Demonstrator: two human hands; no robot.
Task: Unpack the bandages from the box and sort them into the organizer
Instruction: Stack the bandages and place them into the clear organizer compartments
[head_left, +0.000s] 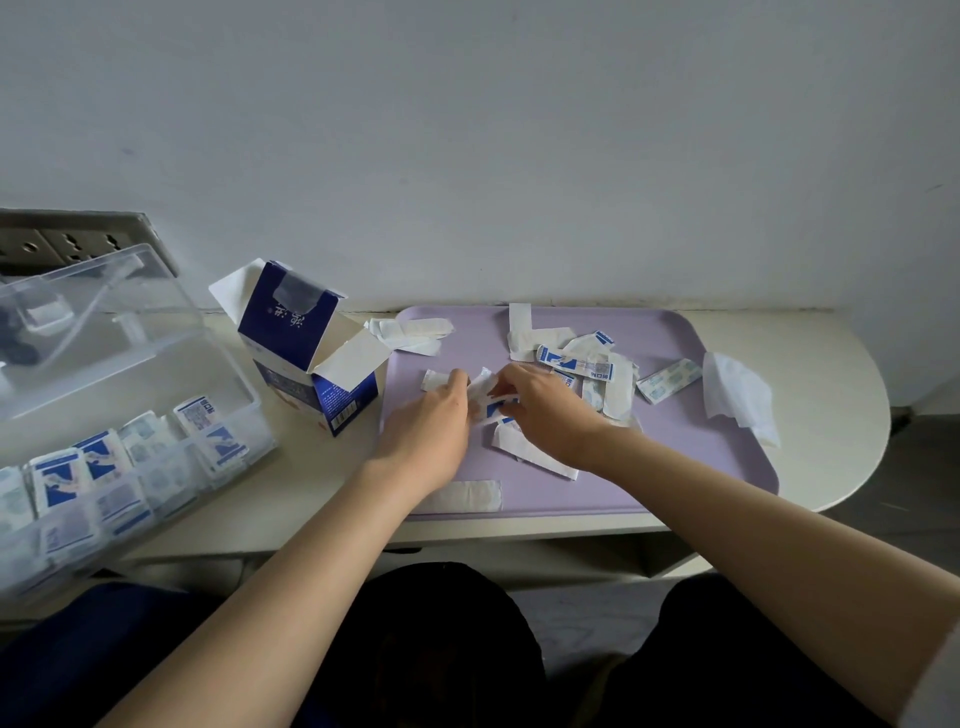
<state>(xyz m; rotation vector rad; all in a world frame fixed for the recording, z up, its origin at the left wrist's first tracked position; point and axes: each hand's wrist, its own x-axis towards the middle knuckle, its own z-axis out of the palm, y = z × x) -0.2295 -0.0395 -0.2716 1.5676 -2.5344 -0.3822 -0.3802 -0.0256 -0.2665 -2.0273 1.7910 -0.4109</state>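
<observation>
Both hands are out over the lavender tray (675, 467) that lies on the cream desk (831, 415). The left hand (431, 415) and the right hand (545, 410) meet near the tray's middle, and each grip is pinched on the same wrapped bandage (493, 405), a crumpled white and blue packet held between the fingertips just above the tray. Whether it is one piece or two pressed together, I cannot tell. Behind the right hand lies a loose pile of bandages (587, 369), some showing blue print, others their plain white side. One packet (670, 381) lies apart to its right. A few white strips (415, 330) rest at the tray's far left corner, and one more strip (467, 496) sits on the near edge under the left forearm. A crumpled white tissue (737, 395) lies over the tray's right rim. The blue and white box (306, 353) stands just left of the tray, its flaps open. Further left is the clear organizer (244, 447), lid raised, its compartments holding rows of sorted bandages (104, 462). Wall sockets (52, 244) show behind it.
</observation>
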